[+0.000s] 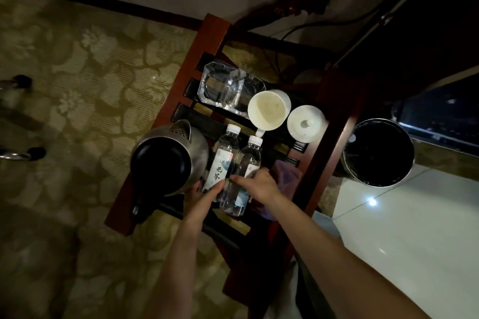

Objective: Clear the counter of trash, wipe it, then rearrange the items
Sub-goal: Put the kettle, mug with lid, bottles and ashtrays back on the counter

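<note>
Red-brown wooden slatted bench point(334, 122) under me. Clear plastic bottles point(225, 155), white caps, white labels with black script. Cream ceramic cup point(268, 109). Purple cloth point(286, 176). Olive floral-patterned carpet point(77, 85).

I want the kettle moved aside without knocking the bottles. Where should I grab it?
By the handle at the kettle's near end, coming from the near-left. The spout points away, and the bottles stand close along its right, so that side is crowded.
</note>
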Tool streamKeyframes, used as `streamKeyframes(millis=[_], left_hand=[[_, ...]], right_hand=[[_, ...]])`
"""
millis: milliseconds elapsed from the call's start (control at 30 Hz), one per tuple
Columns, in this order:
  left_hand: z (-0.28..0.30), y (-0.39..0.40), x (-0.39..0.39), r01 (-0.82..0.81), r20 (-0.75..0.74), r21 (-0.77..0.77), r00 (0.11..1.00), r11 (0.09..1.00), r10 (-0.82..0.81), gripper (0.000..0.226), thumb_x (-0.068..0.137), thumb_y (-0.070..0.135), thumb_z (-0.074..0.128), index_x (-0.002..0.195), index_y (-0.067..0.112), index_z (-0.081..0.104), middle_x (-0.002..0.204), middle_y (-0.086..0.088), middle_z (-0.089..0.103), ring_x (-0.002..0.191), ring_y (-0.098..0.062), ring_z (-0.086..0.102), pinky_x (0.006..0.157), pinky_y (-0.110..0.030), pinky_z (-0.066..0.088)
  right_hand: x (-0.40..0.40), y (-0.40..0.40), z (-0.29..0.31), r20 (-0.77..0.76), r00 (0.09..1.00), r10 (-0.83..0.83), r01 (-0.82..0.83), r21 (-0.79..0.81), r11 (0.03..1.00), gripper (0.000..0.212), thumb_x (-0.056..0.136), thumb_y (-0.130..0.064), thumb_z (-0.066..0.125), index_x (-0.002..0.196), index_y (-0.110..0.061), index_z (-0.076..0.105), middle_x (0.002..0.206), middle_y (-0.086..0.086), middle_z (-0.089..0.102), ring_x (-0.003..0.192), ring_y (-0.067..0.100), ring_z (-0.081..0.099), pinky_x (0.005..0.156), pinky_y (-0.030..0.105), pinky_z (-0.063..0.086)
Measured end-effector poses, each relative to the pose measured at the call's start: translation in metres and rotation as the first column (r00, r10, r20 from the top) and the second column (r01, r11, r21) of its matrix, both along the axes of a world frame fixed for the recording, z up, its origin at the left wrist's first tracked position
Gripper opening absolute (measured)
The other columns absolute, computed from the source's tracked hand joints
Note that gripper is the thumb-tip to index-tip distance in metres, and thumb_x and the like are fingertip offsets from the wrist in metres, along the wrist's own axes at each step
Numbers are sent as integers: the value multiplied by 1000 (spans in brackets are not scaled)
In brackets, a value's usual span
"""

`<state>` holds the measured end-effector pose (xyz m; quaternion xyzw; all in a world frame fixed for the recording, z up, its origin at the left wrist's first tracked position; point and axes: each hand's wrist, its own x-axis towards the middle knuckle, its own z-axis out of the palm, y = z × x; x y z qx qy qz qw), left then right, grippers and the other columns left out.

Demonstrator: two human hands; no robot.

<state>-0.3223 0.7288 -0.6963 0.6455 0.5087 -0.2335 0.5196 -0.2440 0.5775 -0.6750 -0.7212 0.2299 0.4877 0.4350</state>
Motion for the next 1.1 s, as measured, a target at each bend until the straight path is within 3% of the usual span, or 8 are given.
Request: streamKeyframes(millis=[100, 200, 333, 500, 600, 733, 933, 1100], left_hand=[[6, 3, 5, 75, -7, 17, 997, 997, -75, 86, 52, 68, 79, 122, 20, 63, 119, -1, 65, 110, -20, 62, 99, -41, 49], [12, 3, 6, 90, 18, 0, 996, 996, -90, 91, 48, 72, 78, 122, 21, 63, 119, -2, 66, 109, -20, 63, 97, -42, 51], [36, -11, 2, -87, 100, -115, 990, 990, 98, 69, 67, 41, 82, 126, 13, 60, 117, -5, 67, 104, -18, 67, 81, -28, 54], [88, -41, -5, -177, 163, -249, 961, 952, 222, 46, 69, 29, 75, 110, 9, 67, 100, -14, 73, 96, -27, 70, 85, -38, 54], [124, -57, -12, -147, 190, -229, 963, 962, 192, 42, 73, 27, 71, 110, 10, 66, 97, -10, 75, 92, -25, 71, 77, -30, 58], [185, -74, -14, -126, 235, -250, 954, 960, 187, 38, 72, 24, 72, 107, 12, 65, 95, -8, 75, 90, -23, 72, 79, -36, 54], [296, -81, 21, -38, 442, -298, 880, 954, 173, 43, 67, 17, 78, 108, 10, 65, 93, -16, 74, 85, -29, 72, 68, -29, 55], [400, -81, 57, 125, 603, -302, 793, 945, 88, 60, 58, 39, 81, 111, 16, 67, 103, -13, 73, 97, -29, 70, 84, -39, 51]], right_hand=[[5, 4, 3, -7, 999, 38, -38, -52, 998, 51, 75, -50, 74, 94, -5, 57, 102, 8, 58, 90, 19, 59, 64, 22, 40], [4, 2, 2, 21, 1000, -13, 14, -40, 999, 31, 77, -36, 77, 78, -10, 60, 97, 4, 64, 86, 18, 61, 69, 27, 47], [-2, -6, 17, 80, 985, -153, 153, 4, 988, 50, 70, -25, 83, 110, -7, 58, 108, 6, 67, 100, 21, 64, 89, 37, 53], [-9, -40, 55, 93, 968, -234, 217, 165, 962, 44, 72, -17, 82, 109, -10, 59, 101, 1, 70, 93, 17, 68, 83, 28, 55], [-11, -64, 84, 97, 970, -221, 194, 231, 953, 41, 73, -16, 82, 109, -11, 63, 100, 2, 72, 92, 16, 70, 82, 30, 57], [-8, -87, 145, 114, 967, -228, 182, 319, 930, 38, 76, -11, 78, 110, -14, 62, 98, 0, 71, 80, 9, 70, 65, 23, 57], [20, -102, 267, 330, 902, -279, 128, 414, 901, 41, 73, -9, 79, 112, -10, 65, 102, -2, 74, 96, 8, 69, 78, 16, 52], [47, -117, 386, 509, 806, -303, 41, 462, 886, 45, 70, -21, 79, 112, -15, 65, 104, 3, 73, 95, 21, 70, 84, 34, 57]])
